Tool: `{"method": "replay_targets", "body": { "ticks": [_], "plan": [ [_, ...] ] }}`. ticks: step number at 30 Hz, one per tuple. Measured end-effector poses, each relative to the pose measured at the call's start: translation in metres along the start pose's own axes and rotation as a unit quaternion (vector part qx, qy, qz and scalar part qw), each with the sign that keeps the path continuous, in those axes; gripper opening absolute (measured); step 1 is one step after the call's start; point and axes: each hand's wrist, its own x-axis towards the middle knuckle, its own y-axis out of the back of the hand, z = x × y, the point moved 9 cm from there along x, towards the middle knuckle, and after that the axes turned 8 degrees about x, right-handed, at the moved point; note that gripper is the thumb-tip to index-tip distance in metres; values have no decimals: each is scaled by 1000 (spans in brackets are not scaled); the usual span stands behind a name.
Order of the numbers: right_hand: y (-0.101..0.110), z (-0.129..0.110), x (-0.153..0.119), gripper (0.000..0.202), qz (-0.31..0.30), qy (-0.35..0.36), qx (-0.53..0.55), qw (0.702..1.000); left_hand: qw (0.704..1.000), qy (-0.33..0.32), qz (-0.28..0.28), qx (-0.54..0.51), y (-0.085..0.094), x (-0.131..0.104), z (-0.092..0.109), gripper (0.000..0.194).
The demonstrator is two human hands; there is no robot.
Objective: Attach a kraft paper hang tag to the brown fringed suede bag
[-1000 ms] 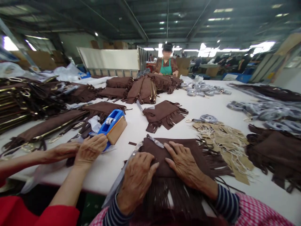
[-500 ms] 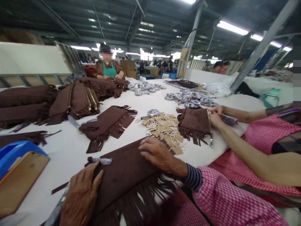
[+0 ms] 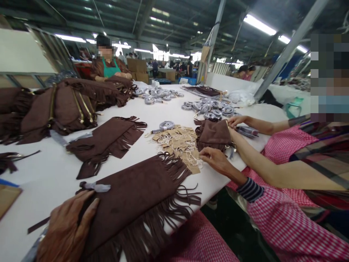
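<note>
A dark brown fringed bag (image 3: 131,194) lies on the white table in front of me, its long fringe hanging over the near edge. My left hand (image 3: 67,225) grips the bag's left end, thumb on top, beside a strip of pale wrapping. My right hand (image 3: 218,162) is off the bag, at the right edge of a heap of tan paper tags with white strings (image 3: 181,142). Its fingers are bent close together at the tags; whether they hold one is too small to tell. A coiled strap in grey wrap (image 3: 167,125) lies behind the tags.
At the right, a person's hands (image 3: 236,122) hold a smaller brown bag (image 3: 214,134). Another fringed bag (image 3: 109,142) lies further back, with piled bags (image 3: 65,105) at the left. Wrapped straps (image 3: 209,108) lie beyond. A person in a green apron (image 3: 111,68) stands across the table.
My right hand has left the bag and moved right to the tags. My left hand stays on the bag. The view has turned to the right, and the neighbouring person's face now shows, blurred.
</note>
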Motion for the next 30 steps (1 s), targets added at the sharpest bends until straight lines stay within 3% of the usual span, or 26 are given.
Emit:
{"method": "replay_targets", "body": {
  "ticks": [4,9,12,16,19,22,26,30],
  "plan": [
    [-22,0,28,9,-25,-29,-5,999,1000,-25,13,-13,16,3,20,39],
    [-32,-5,49,12,-85,-57,34,994,1000,-1,11,-17,21,6,24,43],
    [-14,-17,55,16,-96,-45,83,991,1000,4,12,-21,19,5,24,44],
    [24,-46,69,24,-56,-15,161,985,999,-6,24,-25,19,3,26,47],
    [42,-72,82,22,-25,-18,318,948,999,-11,32,-30,20,3,27,48],
    [47,-103,93,19,-22,-13,426,904,999,-2,32,-42,19,4,25,48],
    [29,-146,99,22,-69,-7,499,864,997,30,36,-64,20,5,26,44],
    [-27,-186,91,24,-149,-26,551,821,993,56,65,-76,40,1,38,32]
  ]
}}
